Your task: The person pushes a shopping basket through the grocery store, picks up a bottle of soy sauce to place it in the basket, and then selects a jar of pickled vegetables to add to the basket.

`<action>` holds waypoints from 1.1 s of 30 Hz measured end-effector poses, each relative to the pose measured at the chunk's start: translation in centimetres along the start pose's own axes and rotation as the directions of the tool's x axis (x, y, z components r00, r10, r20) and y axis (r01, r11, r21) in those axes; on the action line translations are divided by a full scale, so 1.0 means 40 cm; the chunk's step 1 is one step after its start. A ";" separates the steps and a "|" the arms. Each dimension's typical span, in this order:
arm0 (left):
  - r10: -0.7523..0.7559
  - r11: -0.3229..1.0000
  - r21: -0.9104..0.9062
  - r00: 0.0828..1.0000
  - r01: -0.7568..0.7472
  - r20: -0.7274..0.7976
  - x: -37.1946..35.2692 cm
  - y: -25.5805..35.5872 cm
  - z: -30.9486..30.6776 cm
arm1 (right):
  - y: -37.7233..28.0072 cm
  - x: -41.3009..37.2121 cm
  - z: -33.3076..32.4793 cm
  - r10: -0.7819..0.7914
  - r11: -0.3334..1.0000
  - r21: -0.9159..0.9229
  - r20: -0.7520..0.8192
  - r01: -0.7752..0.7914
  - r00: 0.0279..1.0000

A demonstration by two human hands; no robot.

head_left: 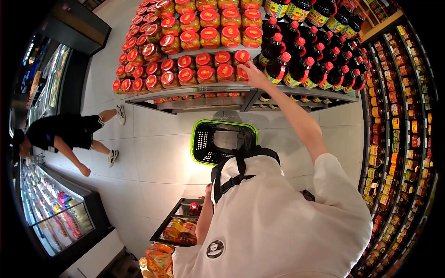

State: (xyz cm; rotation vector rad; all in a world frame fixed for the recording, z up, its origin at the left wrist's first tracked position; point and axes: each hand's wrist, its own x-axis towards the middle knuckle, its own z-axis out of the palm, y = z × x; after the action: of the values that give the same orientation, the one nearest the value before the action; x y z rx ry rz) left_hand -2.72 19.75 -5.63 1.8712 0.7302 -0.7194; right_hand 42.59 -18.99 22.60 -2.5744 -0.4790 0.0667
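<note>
At upper centre, a red-lidded jar point(241, 58), stocked at the shelf point(185, 96) edge for easy reach, is clasped by the right hand's point(253, 74) closed fingers; the left hand's point(208, 188) grip cannot be told.

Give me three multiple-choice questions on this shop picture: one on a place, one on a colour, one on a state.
1. Where is the right hand?
A on a jar on the shelf
B on a bottle
C in a pocket

2. What colour are the jar lids?
A blue
B red
C white

3. The basket is:
A standing on the floor
B carried
C upside down

Answers:
1 A, it touches a front-row jar.
2 B, every lid shows red.
3 A, it stands on the tiles with its mouth up and no hand on it.
</note>
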 end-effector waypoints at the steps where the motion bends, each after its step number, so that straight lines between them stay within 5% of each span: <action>1: -0.001 0.999 0.049 1.000 0.001 0.008 0.009 -0.055 0.013 | -0.001 -0.002 -0.005 0.009 1.000 0.003 -0.004 -0.009 1.000; 9: 0.011 0.979 0.201 0.999 -0.018 0.039 0.110 -0.209 0.050 | -0.044 -0.036 -0.008 0.121 0.993 0.003 -0.012 -0.121 0.993; 15: 0.080 0.969 0.232 0.996 -0.088 0.046 0.219 -0.196 0.043 | -0.021 -0.046 0.025 0.061 0.997 -0.032 -0.237 -0.071 0.970; 17: 0.067 0.964 0.253 0.996 -0.078 0.050 0.208 -0.139 0.027 | -0.029 -0.049 0.015 0.217 0.970 0.135 -0.115 -0.201 0.969; 19: 0.025 0.954 0.297 0.997 -0.044 0.066 0.113 0.023 -0.018 | -0.027 -0.051 0.015 0.205 0.969 0.163 -0.120 -0.185 0.971; 22: 0.074 0.952 0.299 0.997 -0.071 0.002 0.272 -0.173 0.059 | -0.022 -0.047 0.011 0.219 0.962 0.184 -0.090 -0.200 0.972; 28: 0.049 0.968 0.247 0.999 -0.042 -0.020 0.272 -0.193 0.072 | 0.010 -0.035 0.032 0.177 0.976 0.145 -0.105 -0.161 0.979; 31: 0.039 0.963 0.266 0.998 -0.051 0.050 0.119 -0.006 -0.005 | 0.014 -0.036 0.045 0.117 0.987 0.130 -0.191 -0.093 0.975; 33: 0.000 0.964 0.267 1.000 -0.007 0.025 0.096 0.015 0.000 | -0.004 -0.039 0.045 0.229 0.965 0.170 -0.161 -0.202 0.960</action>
State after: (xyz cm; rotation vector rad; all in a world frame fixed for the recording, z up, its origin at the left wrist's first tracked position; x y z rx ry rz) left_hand 0.21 20.20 -8.15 2.1020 0.6380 -0.8734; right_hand 40.83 -18.55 21.03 -2.4433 -0.1187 -0.0508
